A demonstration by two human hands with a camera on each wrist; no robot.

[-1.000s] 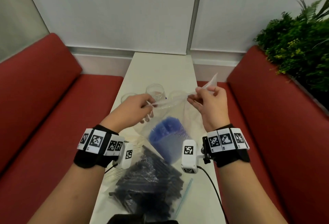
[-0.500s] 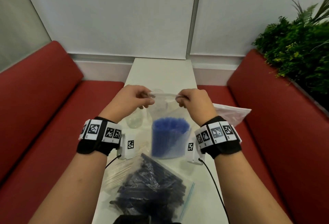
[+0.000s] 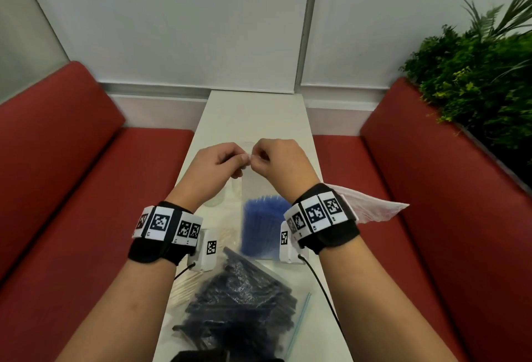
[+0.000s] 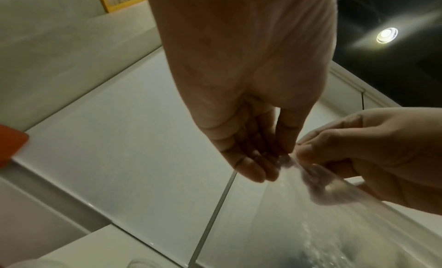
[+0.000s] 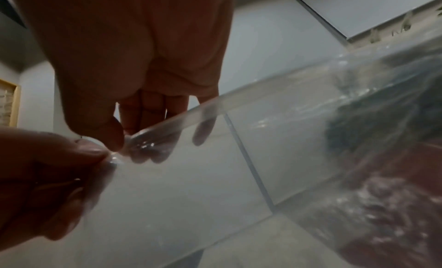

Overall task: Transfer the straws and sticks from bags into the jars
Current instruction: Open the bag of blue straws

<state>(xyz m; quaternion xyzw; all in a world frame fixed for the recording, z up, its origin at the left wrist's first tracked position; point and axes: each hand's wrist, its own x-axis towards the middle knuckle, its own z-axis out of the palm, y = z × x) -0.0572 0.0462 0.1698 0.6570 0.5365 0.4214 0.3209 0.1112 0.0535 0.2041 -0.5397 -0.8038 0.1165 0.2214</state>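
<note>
I am looking down the white table (image 3: 253, 114) that is running up the middle of the frame between the red benches (image 3: 72, 177). Low in the frame, the bag of dark straws (image 3: 241, 304) is lying flat. Above it, the clear bag of blue straws (image 3: 266, 226) is hanging upright at centre, lifted off the table. A second ago my hands were holding its top edge stretched wide; now they are coming together at mid-frame, so the mouth is narrowing to one point. My left hand (image 3: 216, 168) is pinching the bag's top edge, thumb against forefinger, and my right hand (image 3: 280, 164) is pinching the same edge just beside it, fingertips nearly touching. I judge I am working the seal open before tipping the straws out. A jar (image 3: 214, 201) is showing only partly, below my left wrist.
</note>
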